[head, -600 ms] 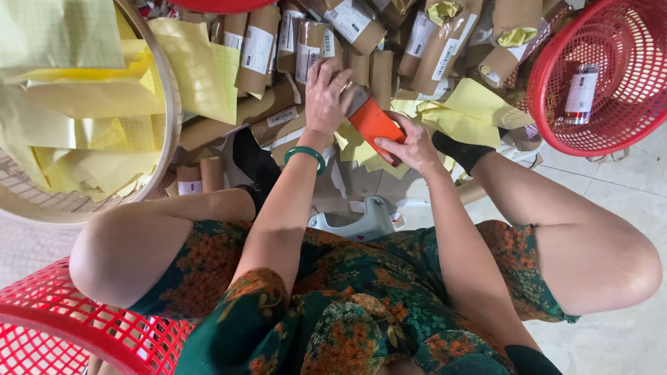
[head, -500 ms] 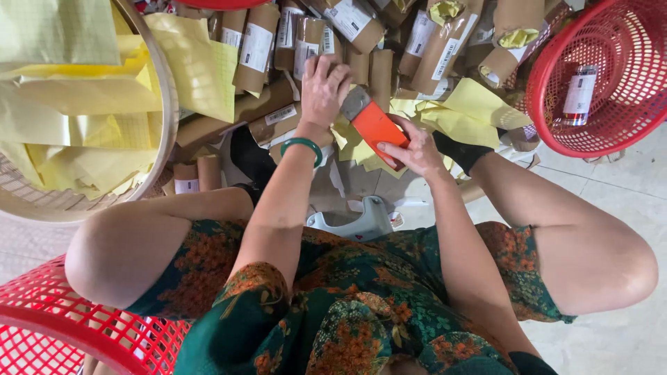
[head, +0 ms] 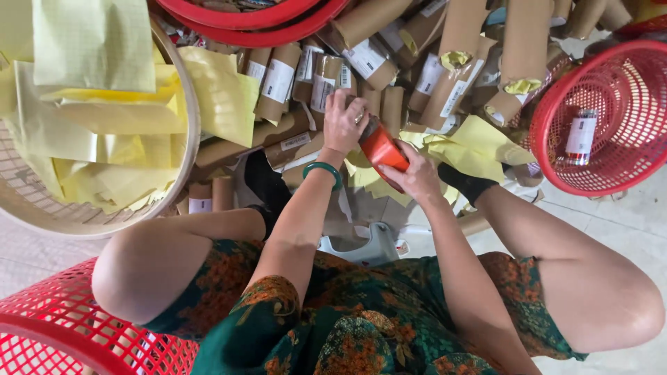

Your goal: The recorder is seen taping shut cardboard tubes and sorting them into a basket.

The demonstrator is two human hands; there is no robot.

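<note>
My right hand [head: 417, 175] grips an orange-red cylinder [head: 381, 148] by its near end. Over the far end of that cylinder, my left hand [head: 344, 122] closes its fingers around the cap; a green bangle [head: 322, 171] circles that wrist. Both hands work above a heap of brown paper tubes with white labels [head: 326, 83] and loose yellow sheets [head: 472, 142]. What lies under the left palm is hidden.
A round bamboo tray [head: 182, 173] at the left holds yellow paper sheets. A red mesh basket [head: 556, 104] at the right contains one labelled tube. Another red basket [head: 62, 326] sits by my left knee, and a red rim [head: 264, 24] at the top. A white plastic object [head: 368, 246] lies between my legs.
Both hands stay on the orange-red cylinder with only a slight shift; my left fingers have curled a little further over its far end.
</note>
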